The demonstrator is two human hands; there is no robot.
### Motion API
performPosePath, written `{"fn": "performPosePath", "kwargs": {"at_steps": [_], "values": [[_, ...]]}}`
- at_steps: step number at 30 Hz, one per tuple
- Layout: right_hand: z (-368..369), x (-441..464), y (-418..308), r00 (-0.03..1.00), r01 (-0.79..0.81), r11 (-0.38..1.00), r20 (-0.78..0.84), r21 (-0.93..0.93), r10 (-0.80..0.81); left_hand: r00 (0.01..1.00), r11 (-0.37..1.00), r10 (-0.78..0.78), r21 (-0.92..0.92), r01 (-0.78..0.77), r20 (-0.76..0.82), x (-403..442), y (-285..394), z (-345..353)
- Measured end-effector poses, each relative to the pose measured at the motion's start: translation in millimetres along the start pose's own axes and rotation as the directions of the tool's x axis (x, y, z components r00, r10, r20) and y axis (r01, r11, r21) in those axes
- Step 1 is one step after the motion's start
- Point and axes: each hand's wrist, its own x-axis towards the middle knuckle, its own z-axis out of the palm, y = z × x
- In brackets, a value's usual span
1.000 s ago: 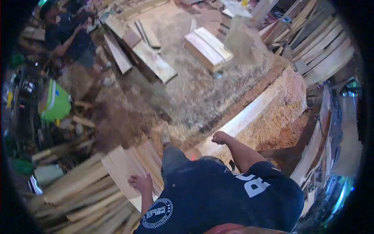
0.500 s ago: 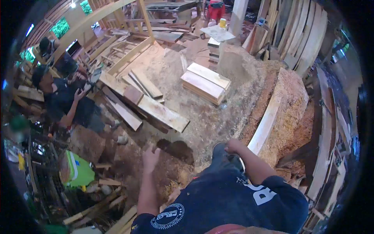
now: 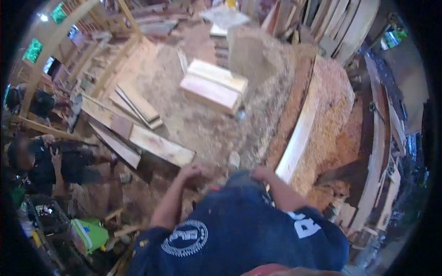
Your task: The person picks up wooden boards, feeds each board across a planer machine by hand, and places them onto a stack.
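My left hand (image 3: 191,173) hangs in front of my body with its fingers curled in and nothing visible in them. Just beyond it lies the near end of a thick plank (image 3: 163,147), with a short brown wood block (image 3: 121,126) on top. My right hand (image 3: 262,174), also curled and seemingly holding nothing, is beside my trouser leg. To its right runs a long pale board (image 3: 298,131) along the sawdust. Ahead on the ground sits a neat stack of planks (image 3: 212,86). Motion blurs the finger details.
Heaped sawdust (image 3: 335,106) rises at the right, with long slabs (image 3: 375,152) beyond it. At the left, a co-worker (image 3: 57,168) is near the planks. A green container (image 3: 92,234) stands at lower left. A light-topped stand (image 3: 224,17) is at the back.
The planks, the stack and the co-worker have shifted left and the stack appears closer. My left hand has swung up towards the plank's end. One of my feet now shows ahead.
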Motion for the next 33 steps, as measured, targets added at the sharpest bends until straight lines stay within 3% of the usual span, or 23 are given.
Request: {"fn": "performPosePath", "kwargs": {"at_steps": [1,2,3,5,6,7,9,10,13,16,19,20,22,24,26,29,30,32,33], "values": [[-8,31,29,0.994,0.113,0.986,0.023,-0.12,-0.111,1.0,0.986,0.024,0.165,-0.024,0.001,28,-18,0],[-32,25,38,0.982,0.126,0.987,-0.132,-0.102,-0.139,0.995,0.97,-0.102,0.223,0.097,0.009,40,-5,-8],[-47,41,60,0.985,0.118,0.974,-0.099,-0.191,-0.139,0.972,0.933,-0.232,0.285,0.219,0.015,40,9,-16],[-72,72,103,0.981,0.133,0.954,-0.102,-0.268,-0.166,0.937,0.929,-0.344,0.17,0.33,0.058,45,40,-29],[-99,57,97,0.985,0.012,0.997,-0.17,-0.072,-0.024,0.972,0.968,-0.235,-0.092,0.233,-0.011,64,-6,-8],[-132,41,86,0.968,-0.105,0.986,-0.216,0.126,0.131,0.976,0.976,-0.216,0.0,0.216,-0.036,63,9,-13],[-149,60,100,0.958,-0.123,0.969,-0.23,0.215,0.172,0.983,0.965,-0.163,0.192,0.176,-0.081,64,78,-43],[-153,67,103,0.952,-0.133,0.956,-0.236,0.262,0.197,0.985,0.975,-0.153,0.148,0.164,-0.082,73,85,-48],[-160,85,97,0.964,-0.162,0.949,-0.162,0.269,0.21,0.982,0.978,-0.172,0.104,0.18,-0.082,116,90,-63],[-168,109,72,0.989,-0.143,0.975,-0.004,0.171,0.146,0.942,0.95,-0.302,0.127,0.284,0.148,178,91,-89],[-180,123,51,0.988,-0.154,0.964,0.041,0.215,0.149,0.943,0.948,-0.317,0.038,0.315,0.099,243,90,-114],[-191,132,47,0.981,-0.185,0.938,0.004,0.294,0.193,0.966,0.968,-0.246,0.073,0.24,0.084,274,73,-117],[-217,128,28,0.958,-0.248,0.868,-0.025,0.431,0.287,0.976,0.984,-0.13,-0.097,0.148,0.173,357,-18,-90],[-234,136,26,0.956,-0.243,0.864,-0.043,0.442,0.291,0.966,0.927,-0.241,-0.275,0.256,0.089,390,-1,-111],[-257,155,29,0.961,-0.239,0.865,-0.02,0.442,0.276,0.951,0.93,-0.306,-0.201,0.309,0.048,433,7,-124],[-240,179,55,0.98,-0.1,0.857,-0.1,0.505,0.173,0.889,0.625,-0.436,-0.664,0.41,0.138,485,49,-133],[-249,188,51,0.978,-0.143,0.835,-0.054,0.531,0.202,0.899,0.632,-0.425,-0.675,0.381,0.109,503,65,-138],[-254,215,43,0.964,-0.231,0.91,-0.046,0.344,0.262,0.914,0.646,-0.401,-0.691,0.325,0.055,542,80,-133],[-258,225,41,0.955,-0.275,0.929,-0.045,0.247,0.294,0.918,0.565,-0.39,-0.768,0.301,0.073,565,71,-115]]}}
